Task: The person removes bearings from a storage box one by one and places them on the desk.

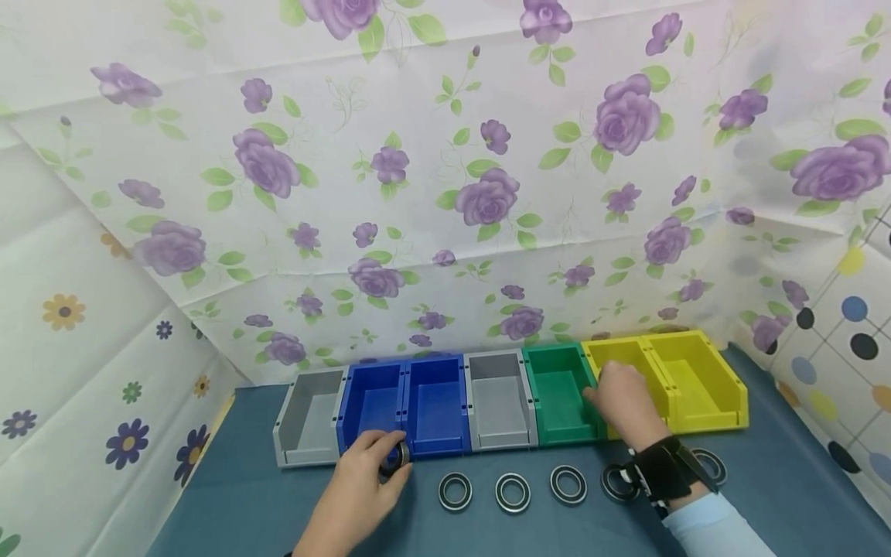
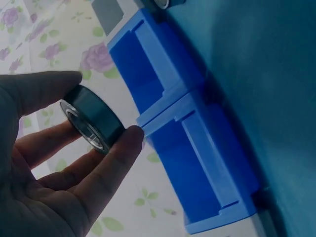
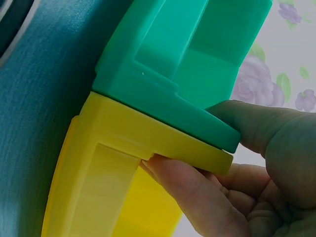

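Observation:
My left hand (image 1: 358,487) pinches a ball bearing (image 2: 98,116) between thumb and fingertips, in front of the left blue bin (image 1: 372,391). The ring has a dark outer side and is tilted in the left wrist view. At the right, my right hand (image 1: 626,398) reaches over the border between the green bin (image 1: 557,383) and the yellow bin (image 3: 103,128) beside it. In the right wrist view its thumb lies inside the green bin and a finger inside the yellow one, gripping the two adjoining side walls together.
The row also has a second blue bin (image 1: 436,398), two grey bins, the left one (image 1: 313,414) at the end, and another yellow bin (image 1: 696,383) at the right end. Several bearings, such as one ring (image 1: 468,487), lie along the blue-green tabletop (image 1: 240,480). A flowered cloth (image 1: 431,271) hangs behind.

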A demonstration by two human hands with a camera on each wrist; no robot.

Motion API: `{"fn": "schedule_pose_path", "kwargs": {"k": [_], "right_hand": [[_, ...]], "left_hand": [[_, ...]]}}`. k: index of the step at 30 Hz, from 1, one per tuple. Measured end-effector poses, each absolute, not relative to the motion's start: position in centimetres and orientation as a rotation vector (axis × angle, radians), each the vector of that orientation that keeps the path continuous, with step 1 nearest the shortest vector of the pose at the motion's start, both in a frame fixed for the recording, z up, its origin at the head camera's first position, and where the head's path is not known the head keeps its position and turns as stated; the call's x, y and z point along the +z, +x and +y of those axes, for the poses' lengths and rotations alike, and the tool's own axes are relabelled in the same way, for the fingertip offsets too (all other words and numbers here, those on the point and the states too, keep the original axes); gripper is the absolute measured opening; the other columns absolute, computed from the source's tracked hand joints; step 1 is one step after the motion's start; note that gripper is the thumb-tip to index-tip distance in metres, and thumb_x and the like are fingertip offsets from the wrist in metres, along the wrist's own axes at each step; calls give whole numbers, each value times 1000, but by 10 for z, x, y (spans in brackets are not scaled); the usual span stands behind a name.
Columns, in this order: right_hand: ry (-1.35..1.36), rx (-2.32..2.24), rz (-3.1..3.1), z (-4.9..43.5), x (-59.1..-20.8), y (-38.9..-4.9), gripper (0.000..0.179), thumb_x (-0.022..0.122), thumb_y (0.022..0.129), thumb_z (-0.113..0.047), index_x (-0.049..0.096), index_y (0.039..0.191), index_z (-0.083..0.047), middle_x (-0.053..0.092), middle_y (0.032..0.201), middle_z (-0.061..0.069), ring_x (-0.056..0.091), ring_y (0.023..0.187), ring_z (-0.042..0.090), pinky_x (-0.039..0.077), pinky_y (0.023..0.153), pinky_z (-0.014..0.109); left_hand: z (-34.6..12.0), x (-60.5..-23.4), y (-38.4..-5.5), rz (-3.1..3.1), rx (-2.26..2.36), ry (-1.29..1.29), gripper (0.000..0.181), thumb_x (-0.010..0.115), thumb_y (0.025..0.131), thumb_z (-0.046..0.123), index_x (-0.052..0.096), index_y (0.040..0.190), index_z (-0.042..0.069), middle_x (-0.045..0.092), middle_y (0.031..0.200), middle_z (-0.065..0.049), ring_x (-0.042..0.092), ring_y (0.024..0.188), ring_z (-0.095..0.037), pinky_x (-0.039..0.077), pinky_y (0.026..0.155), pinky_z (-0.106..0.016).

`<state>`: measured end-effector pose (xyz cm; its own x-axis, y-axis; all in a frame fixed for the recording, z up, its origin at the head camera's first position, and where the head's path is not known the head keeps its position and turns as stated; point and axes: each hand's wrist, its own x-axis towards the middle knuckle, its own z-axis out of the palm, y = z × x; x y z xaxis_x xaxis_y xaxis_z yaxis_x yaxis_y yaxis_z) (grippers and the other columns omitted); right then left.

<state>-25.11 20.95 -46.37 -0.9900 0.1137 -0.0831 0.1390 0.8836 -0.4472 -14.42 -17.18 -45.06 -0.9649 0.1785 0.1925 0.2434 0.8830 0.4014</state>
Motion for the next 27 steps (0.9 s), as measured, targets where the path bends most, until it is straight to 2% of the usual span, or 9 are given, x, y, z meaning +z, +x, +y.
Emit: {"fn": "schedule_pose_path", "kwargs": {"k": [2, 12, 27], "right_hand": [[201, -717, 2993, 209, -464, -251, 26, 66, 85, -22, 61, 70, -1, 53, 59, 8, 52, 51, 19, 41, 45, 26], [197, -719, 3000, 209, -463, -250, 27, 67, 85, -22, 61, 69, -1, 53, 58, 8, 51, 52, 20, 40, 45, 26], [242, -675, 3009, 208, -465, -252, 27, 67, 84, -24, 60, 69, -1, 54, 61, 9, 52, 52, 20, 39, 44, 26]], "left_hand": [[-171, -454, -143, -2903, -641, -372, 41, 73, 79, 28, 64, 117, 21, 60, 106, 0, 61, 97, -17, 54, 76, -33], [-172, -463, -142, -2998, -605, -498, 37, 75, 74, 23, 68, 110, 18, 58, 99, 5, 58, 91, -12, 52, 74, -33], [-173, -475, -148, -3229, -607, -521, 40, 77, 71, 16, 68, 111, 15, 59, 100, -1, 58, 88, -18, 51, 74, -39]]}}
